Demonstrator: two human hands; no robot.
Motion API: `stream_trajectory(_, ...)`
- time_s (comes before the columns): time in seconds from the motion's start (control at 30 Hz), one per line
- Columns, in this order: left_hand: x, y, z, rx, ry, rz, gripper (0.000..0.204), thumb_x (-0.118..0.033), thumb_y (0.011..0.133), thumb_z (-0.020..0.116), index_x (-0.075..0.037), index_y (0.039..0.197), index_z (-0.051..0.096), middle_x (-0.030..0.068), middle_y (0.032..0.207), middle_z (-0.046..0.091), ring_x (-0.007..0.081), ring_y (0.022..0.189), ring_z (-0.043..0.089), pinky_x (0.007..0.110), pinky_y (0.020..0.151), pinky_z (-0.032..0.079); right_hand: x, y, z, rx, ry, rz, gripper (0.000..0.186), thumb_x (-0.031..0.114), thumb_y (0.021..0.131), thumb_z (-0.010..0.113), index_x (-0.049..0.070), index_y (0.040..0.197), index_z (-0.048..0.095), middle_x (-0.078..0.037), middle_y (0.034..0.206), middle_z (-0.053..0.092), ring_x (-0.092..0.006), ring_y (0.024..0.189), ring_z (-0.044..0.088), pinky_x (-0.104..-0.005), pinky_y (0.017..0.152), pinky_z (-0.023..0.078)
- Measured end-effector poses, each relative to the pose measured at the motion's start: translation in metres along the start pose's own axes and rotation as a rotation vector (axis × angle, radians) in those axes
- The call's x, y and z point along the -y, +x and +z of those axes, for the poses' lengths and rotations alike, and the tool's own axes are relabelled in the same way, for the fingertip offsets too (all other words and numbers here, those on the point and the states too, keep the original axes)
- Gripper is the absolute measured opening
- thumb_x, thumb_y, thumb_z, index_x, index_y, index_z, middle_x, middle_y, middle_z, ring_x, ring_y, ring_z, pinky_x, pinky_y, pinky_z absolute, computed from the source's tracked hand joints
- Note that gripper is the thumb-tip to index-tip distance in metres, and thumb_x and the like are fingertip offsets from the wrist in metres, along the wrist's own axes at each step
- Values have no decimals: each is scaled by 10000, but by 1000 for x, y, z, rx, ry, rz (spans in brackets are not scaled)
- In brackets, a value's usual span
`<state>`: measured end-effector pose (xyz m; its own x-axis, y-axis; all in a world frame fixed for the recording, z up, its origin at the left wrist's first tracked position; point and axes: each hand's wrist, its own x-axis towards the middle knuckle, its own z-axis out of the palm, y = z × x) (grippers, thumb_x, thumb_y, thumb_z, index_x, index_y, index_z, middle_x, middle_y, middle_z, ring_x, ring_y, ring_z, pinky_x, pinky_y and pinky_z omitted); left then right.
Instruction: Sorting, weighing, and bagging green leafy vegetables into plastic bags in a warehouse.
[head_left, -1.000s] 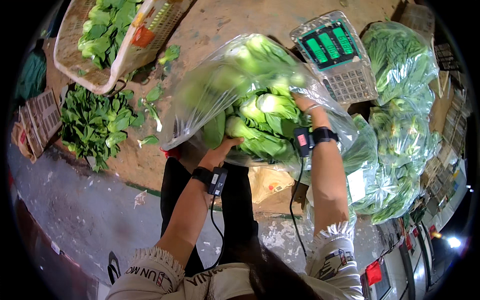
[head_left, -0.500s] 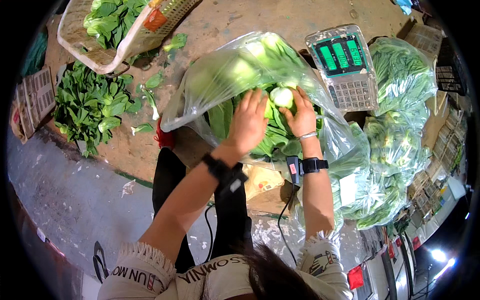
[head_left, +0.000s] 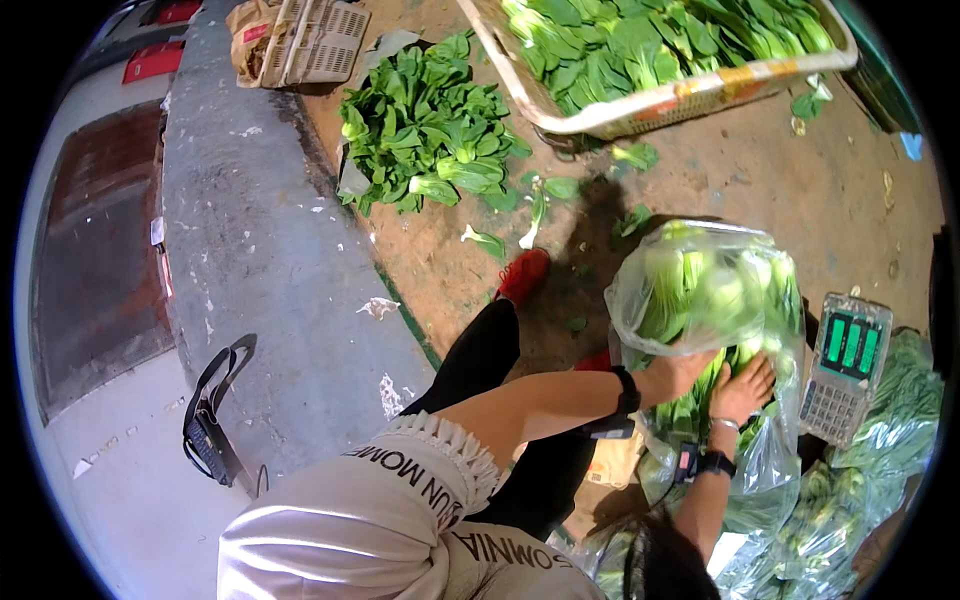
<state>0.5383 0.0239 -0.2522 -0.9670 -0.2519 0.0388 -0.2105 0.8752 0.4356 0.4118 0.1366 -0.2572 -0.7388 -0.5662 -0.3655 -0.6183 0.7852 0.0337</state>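
While 1 scale (head_left: 846, 370) flanks bagged greens (head_left: 715, 300), the right hand (head_left: 742, 392) spreads over them, the left hand's (head_left: 688, 374) grip unclear.

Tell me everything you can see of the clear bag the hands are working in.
The clear bag looks like thin, wrinkled, shiny plastic film, slightly cloudy over its far part. It bulges with leafy greens with pale, plump stems. It is untied, its opening toward the person. The left hand is at the opening, fingers partly hidden; the right hand lies spread on the greens. A scale display stands just right of it. What supports the bag is hidden.
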Motion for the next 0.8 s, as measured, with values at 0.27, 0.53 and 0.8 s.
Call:
stream_trajectory(0.27, 5, 55, -75, 199, -816, -449, 311, -283, 832, 458, -41, 1008, 539, 120, 941, 563, 217, 779, 563, 371, 646, 458, -157, -120, 8, -514, 16, 314, 625, 352, 798, 607, -58, 1224, 404, -243, 1227, 435, -372, 1100, 442, -460, 929, 358)
stream_trajectory(0.53, 63, 78, -218, 482, -267, -514, 513, -312, 819, 545, -2, 1208, 421, 202, 967, 598, 345, 918, 555, 443, 762, 429, -18, -133, -10, 293, 451, 606, 696, 372, 748, 593, 10, 1289, 349, -263, 1284, 370, -381, 1133, 432, -395, 939, 378)
stream_trajectory(0.8, 52, 53, -165, 449, -81, -391, 547, -290, 730, 603, -42, 1190, 440, 218, 1071, 528, 353, 990, 517, 466, 810, 433, -101, -227, -18, -74, 924, 612, 127, 67, 746, 528, 1, 786, 629, -110, 681, 628, -186, 617, 573, -325, 567, 442)
